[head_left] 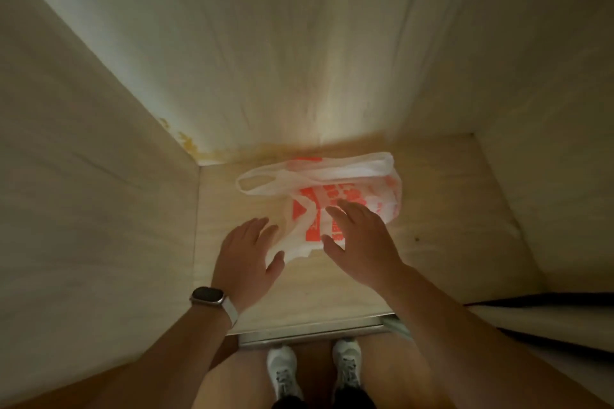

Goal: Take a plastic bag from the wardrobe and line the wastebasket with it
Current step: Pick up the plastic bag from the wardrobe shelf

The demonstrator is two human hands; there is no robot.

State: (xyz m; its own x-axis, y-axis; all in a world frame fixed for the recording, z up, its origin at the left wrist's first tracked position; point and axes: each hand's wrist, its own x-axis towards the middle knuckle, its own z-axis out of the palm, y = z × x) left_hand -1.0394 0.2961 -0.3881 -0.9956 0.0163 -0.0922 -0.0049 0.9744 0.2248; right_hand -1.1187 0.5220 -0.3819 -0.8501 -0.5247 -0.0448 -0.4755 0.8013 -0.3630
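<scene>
The white shoes (282, 365) are parked at 6 o'clock, right at the metal track (315, 329), so the inside can be reached. The left hand (247, 251) is held at the bag's 7 o'clock and the right hand (360, 236) over its 5 o'clock edge. The fingers (349, 206) are spread, nothing pinched, probably to scoop from both sides. Contact can't be told tbh. The plastic bag (332, 183) is left crumpled on the wardrobe floor (448, 209) toward 12 o'clock, near the back wall (299, 60).

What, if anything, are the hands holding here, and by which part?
Nothing is held. The left hand and right hand are spread open over the plastic bag lying on the wardrobe floor; neither grips it.
</scene>
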